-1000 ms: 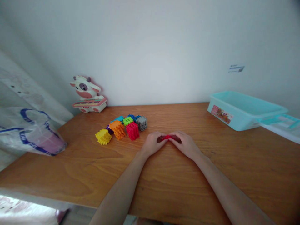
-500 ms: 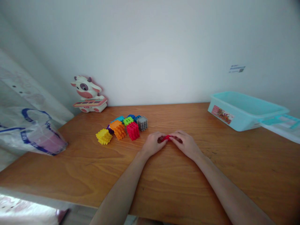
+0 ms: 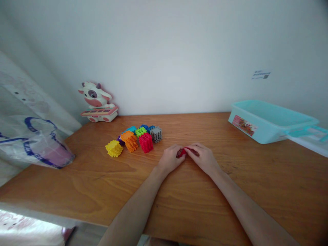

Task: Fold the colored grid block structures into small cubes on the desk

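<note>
Between my two hands is a small red plastic piece (image 3: 182, 151), mostly covered by fingers, so its exact shape is hidden. My left hand (image 3: 171, 158) pinches it from the left with thumb and fingers. From the other side my right hand (image 3: 202, 156) grips it the same way, fingertips meeting those of the left. Both hands rest low over the wooden table. Up and to the left of them stands a group of stacked interlocking pieces: a red stack (image 3: 146, 142), a grey stack (image 3: 156, 134), an orange stack (image 3: 129, 141) and a yellow stack (image 3: 114, 148).
Green (image 3: 140, 131), blue and purple pieces sit among the stacks. A cow-shaped toy piano (image 3: 98, 102) is at the back left. A clear bag (image 3: 48, 147) with a pink item lies at the left edge. A turquoise bin (image 3: 269, 124) stands at the right on the table (image 3: 115, 191).
My left hand has shifted slightly and the red piece has turned a little between the fingers. The view has moved marginally; the stacks stay put.
</note>
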